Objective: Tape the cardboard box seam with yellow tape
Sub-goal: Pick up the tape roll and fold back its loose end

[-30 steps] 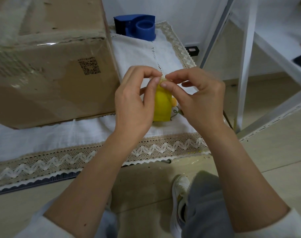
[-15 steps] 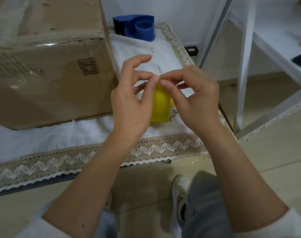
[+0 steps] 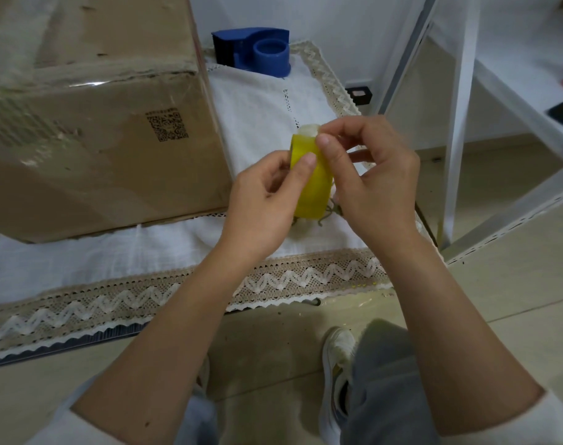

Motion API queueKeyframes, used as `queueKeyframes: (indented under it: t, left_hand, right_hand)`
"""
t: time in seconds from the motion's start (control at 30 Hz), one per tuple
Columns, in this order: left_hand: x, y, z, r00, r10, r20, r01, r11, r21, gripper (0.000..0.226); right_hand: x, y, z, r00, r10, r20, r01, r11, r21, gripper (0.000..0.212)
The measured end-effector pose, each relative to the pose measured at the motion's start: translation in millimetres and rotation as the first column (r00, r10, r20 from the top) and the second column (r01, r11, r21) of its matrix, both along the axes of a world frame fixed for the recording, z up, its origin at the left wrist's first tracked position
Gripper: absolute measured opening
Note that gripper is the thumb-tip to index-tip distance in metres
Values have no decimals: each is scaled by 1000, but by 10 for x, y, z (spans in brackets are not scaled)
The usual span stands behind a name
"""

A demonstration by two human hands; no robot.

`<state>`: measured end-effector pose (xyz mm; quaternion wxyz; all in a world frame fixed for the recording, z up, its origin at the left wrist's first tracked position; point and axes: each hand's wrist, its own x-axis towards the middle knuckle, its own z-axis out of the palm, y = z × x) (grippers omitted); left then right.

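A yellow tape roll (image 3: 310,184) is held upright between both hands, just above the white cloth. My left hand (image 3: 260,203) grips its left side, thumb on the outer face. My right hand (image 3: 370,181) pinches the loose end of the tape at the roll's top between thumb and forefinger. A large cardboard box (image 3: 90,123) stands to the left on the cloth, with clear tape along its top edge and a QR code on its near side.
A blue tape dispenser (image 3: 257,49) sits behind, at the far end of the lace-trimmed white cloth (image 3: 113,261). A white metal shelf frame (image 3: 459,123) stands to the right. Below are the floor, my shoes and grey trousers.
Both hands have dropped a little with the roll. The left fingers moved down from the roll's top to its side, and more of the roll's yellow face now shows.
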<state>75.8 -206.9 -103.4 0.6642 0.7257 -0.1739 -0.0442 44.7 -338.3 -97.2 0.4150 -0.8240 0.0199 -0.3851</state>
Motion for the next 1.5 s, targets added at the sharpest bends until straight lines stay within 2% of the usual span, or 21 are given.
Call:
queueKeyframes:
  t: [0.1, 0.3, 0.57, 0.63, 0.77, 0.83, 0.9, 0.97, 1.07, 1.17, 1.27, 1.37, 1.5]
  left_hand:
    - [21, 13, -9, 999, -34, -4, 34, 998, -55, 13]
    - [52, 29, -42, 996, -85, -5, 84, 996, -26, 12]
    - [62, 46, -63, 991, -132, 20, 133, 991, -25, 20]
    - [55, 50, -70, 991, -131, 34, 132, 991, -33, 22]
    - [51, 80, -65, 989, -110, 98, 110, 994, 6, 21]
    - [67, 97, -78, 988, -103, 119, 101, 995, 22, 21]
    - [81, 102, -86, 986, -91, 141, 86, 995, 45, 20]
    - [92, 99, -108, 986, -69, 154, 57, 995, 83, 19]
    - [95, 61, -144, 987, -6, 164, -15, 992, 127, 31]
    - [82, 28, -146, 995, 42, 95, -55, 989, 139, 33]
    - [95, 45, -166, 998, 40, 38, -49, 959, 281, 46]
    - [111, 72, -194, 996, -15, 92, -29, 887, 461, 43]
    - [119, 88, -194, 992, -63, 108, -6, 837, 548, 45]
  right_hand:
    - [-5, -17, 18, 998, 41, -39, -39, 999, 33, 21]
    - [7, -35, -5, 1000, 16, -19, -15, 998, 54, 9]
    - [9, 6, 24, 990, 4, -140, 26, 976, 216, 8]
    - [8, 4, 73, 985, 34, -170, 28, 936, 351, 18]
    - [17, -43, 150, 943, 142, -301, 88, 766, 637, 37]
    - [14, -58, 150, 888, 222, -402, 119, 733, 669, 41]
    - [13, -70, 132, 832, 312, -458, 101, 727, 679, 35]
    - [10, -71, 118, 807, 390, -444, 45, 709, 704, 31]
    - [13, -52, 121, 821, 403, -405, 24, 684, 729, 19]
    - [13, -28, 160, 861, 346, -373, 15, 715, 698, 18]
    - [80, -73, 256, 900, 266, -344, 1, 790, 612, 6]
    - [308, -108, 358, 889, 232, -395, -32, 891, 452, 5]
    - [753, -51, 346, 874, 80, -479, -37, 995, 97, 11]
